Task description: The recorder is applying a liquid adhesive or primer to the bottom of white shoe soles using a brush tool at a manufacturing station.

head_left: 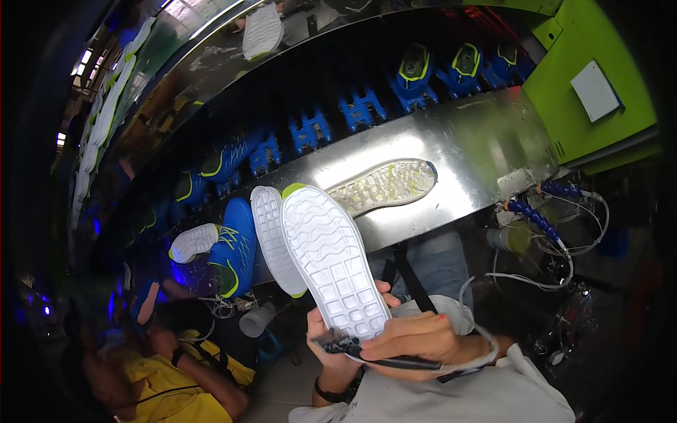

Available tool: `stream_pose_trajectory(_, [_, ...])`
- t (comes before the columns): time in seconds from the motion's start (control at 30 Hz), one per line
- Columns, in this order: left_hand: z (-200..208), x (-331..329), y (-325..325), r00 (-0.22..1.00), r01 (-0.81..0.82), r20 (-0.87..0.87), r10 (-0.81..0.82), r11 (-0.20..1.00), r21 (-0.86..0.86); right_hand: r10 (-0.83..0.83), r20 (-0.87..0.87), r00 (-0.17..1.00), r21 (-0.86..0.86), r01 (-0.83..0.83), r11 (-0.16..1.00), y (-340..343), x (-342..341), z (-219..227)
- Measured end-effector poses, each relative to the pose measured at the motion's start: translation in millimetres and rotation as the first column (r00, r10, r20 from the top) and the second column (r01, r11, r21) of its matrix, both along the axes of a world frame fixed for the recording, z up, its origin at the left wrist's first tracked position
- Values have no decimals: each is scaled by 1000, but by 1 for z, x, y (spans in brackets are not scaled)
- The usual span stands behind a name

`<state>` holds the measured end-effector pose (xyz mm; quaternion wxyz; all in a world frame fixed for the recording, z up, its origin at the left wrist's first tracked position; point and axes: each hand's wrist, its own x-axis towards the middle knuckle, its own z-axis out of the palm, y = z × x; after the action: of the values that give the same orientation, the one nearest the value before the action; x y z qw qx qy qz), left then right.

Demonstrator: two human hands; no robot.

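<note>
My left hand (pixel 324 349) grips a white shoe sole (pixel 335 261) by its lower end, tread side up, tilted over the front edge of the bench. In my right hand (pixel 419 342) is a black brush (pixel 405 363), its dark bristles touching the lower end of the sole. A pale hose runs to the brush's handle end. Just behind the held sole lies a second white sole (pixel 271 233) with yellow-green at its tip. Beyond these, a worn, yellow-smeared sole (pixel 395 183) rests on the metal bench. A blue shoe (pixel 238 247) with yellow-green laces stands to the left.
Blue holders (pixel 310 132) line a dark conveyor, several carrying blue shoes (pixel 414 67). The metal bench (pixel 486 134) extends right toward a green cabinet (pixel 599 70). Blue jointed hoses (pixel 536 218) hang at its right end. At lower left sits a co-worker in yellow (pixel 169 395).
</note>
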<state>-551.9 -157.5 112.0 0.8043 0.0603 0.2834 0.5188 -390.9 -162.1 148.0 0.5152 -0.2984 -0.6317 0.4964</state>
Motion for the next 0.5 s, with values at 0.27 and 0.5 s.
stream_pose_trajectory(0.27, [11,4,70,770,564,324,-550,824,58,112,-19,994,-173,-114,978,8,56,25])
stream_pose_trajectory(0.5, [50,-75,96,834,483,-230,-501,865,-133,511,-281,812,-127,-559,819,-4,-8,-28])
